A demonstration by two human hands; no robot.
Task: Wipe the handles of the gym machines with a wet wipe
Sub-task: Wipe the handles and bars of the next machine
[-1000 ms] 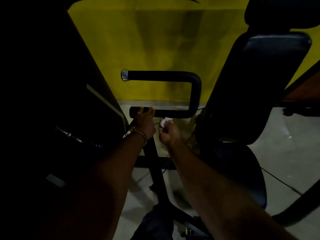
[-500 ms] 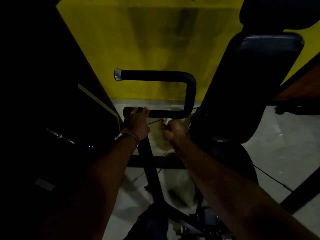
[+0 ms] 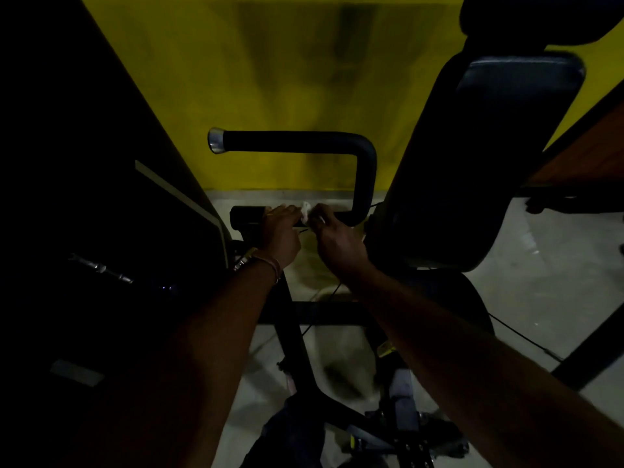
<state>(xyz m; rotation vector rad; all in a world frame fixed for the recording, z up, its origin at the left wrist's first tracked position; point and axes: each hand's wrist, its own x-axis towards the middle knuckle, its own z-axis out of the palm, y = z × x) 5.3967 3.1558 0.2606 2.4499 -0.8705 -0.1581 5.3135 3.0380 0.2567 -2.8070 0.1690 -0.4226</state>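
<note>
A black U-shaped machine handle (image 3: pixel 366 170) with a silver end cap stands in front of a yellow wall. Its lower bar (image 3: pixel 248 216) runs under both my hands. My left hand (image 3: pixel 281 235), with bangles on the wrist, rests over the lower bar. My right hand (image 3: pixel 334 239) is just to its right, also at the lower bar. A small white wet wipe (image 3: pixel 305 211) shows between the two hands, pinched at the fingertips. In the dim light I cannot tell which hand holds it more firmly.
A black padded backrest (image 3: pixel 499 157) and round seat (image 3: pixel 472 309) stand right of the handle. A dark machine body (image 3: pixel 101 197) fills the left. A black upright post (image 3: pixel 297 346) runs down from the handle to the floor frame. Thin cables cross the pale floor (image 3: pixel 540 282).
My right hand has moved up and left with the wipe, from below the lower bar onto it. It now touches my left hand, which stays on the bar.
</note>
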